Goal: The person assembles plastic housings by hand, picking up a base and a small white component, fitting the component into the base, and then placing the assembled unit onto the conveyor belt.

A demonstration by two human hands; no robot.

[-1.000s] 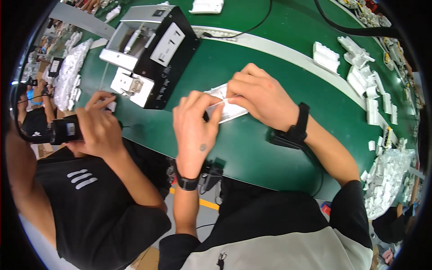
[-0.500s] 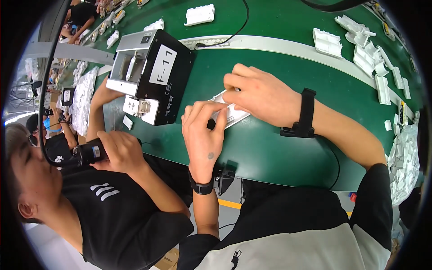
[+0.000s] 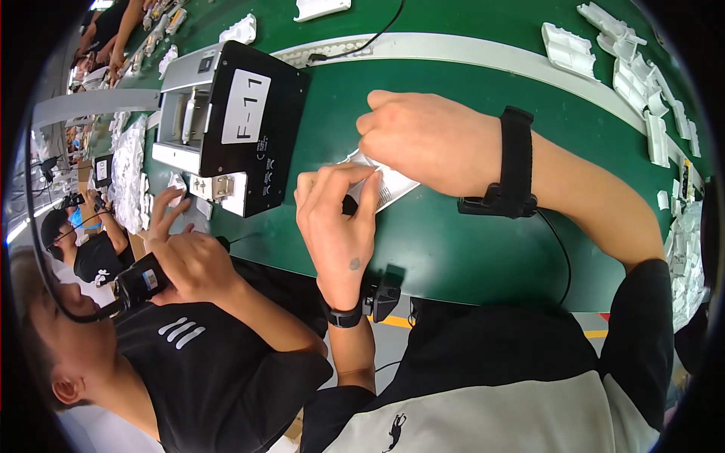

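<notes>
A white plastic shell piece (image 3: 393, 189), shallow with a raised rim and fine dark print inside, is at the green table between my hands. My left hand (image 3: 336, 219) is closed on its near left side, thumb and forefinger pinched together at the shell. Over the shell's far right part, my right hand (image 3: 430, 140) is closed with its knuckles up. Its fingertips are hidden, so what they grip cannot be made out. Both wrists wear black straps with small devices.
A black and silver bench machine (image 3: 249, 128) stands left of my hands. A co-worker's hand (image 3: 192, 264) holds a black device beyond the table's left edge. White shells (image 3: 570, 51) lie at the far right, past a pale rail (image 3: 453, 47). A cable (image 3: 559, 249) trails from my right wrist.
The view has shifted slightly. My right hand has turned knuckles-up, its fingers curled further out of sight. My left hand keeps its pinch. The co-worker's other hand has moved from behind the machine.
</notes>
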